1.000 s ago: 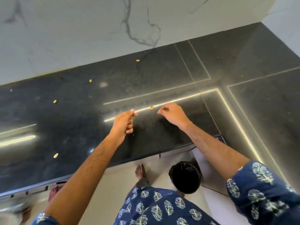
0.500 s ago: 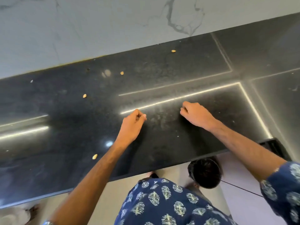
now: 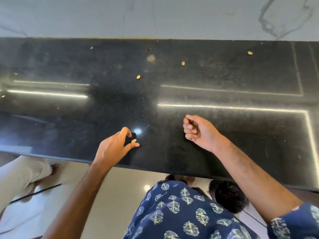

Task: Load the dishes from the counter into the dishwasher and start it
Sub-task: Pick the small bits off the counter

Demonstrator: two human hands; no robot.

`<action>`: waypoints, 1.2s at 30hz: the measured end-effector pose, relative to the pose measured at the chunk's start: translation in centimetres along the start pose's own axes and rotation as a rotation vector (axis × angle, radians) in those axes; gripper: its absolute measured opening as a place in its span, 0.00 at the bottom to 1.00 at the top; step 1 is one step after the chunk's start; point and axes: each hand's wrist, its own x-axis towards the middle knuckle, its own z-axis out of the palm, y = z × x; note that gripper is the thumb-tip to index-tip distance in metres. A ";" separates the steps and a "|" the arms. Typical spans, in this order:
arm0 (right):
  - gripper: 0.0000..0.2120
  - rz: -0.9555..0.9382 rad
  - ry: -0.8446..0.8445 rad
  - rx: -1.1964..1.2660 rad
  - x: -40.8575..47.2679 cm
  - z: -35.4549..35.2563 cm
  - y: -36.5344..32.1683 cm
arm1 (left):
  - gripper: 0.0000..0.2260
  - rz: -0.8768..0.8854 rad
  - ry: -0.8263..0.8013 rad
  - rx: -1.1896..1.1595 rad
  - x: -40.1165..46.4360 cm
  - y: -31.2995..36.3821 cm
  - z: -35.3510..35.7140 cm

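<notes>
Where marble wall [image 3: 155,16] ends, crumbs [image 3: 183,63] dot black counter [image 3: 241,75].

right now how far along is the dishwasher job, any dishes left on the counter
No dishes show on the black counter, so that part looks done. In hand: the left hand reaches for a yellowish scrap; the right hand is curled, apparently around something small. Left: three scraps farther back, then starting the dishwasher, which is out of view.

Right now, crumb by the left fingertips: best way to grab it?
Pinch the crumb across its narrow sides, coming straight down. It is small and lies flat on the counter, so only a fingertip pinch fits. The left hand has thumb and forefinger spread around it.
</notes>
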 end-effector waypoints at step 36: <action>0.14 -0.138 0.263 0.027 9.8 11.2 0.7 | 0.12 -0.062 -0.449 -1.451 13.1 -2.5 -4.1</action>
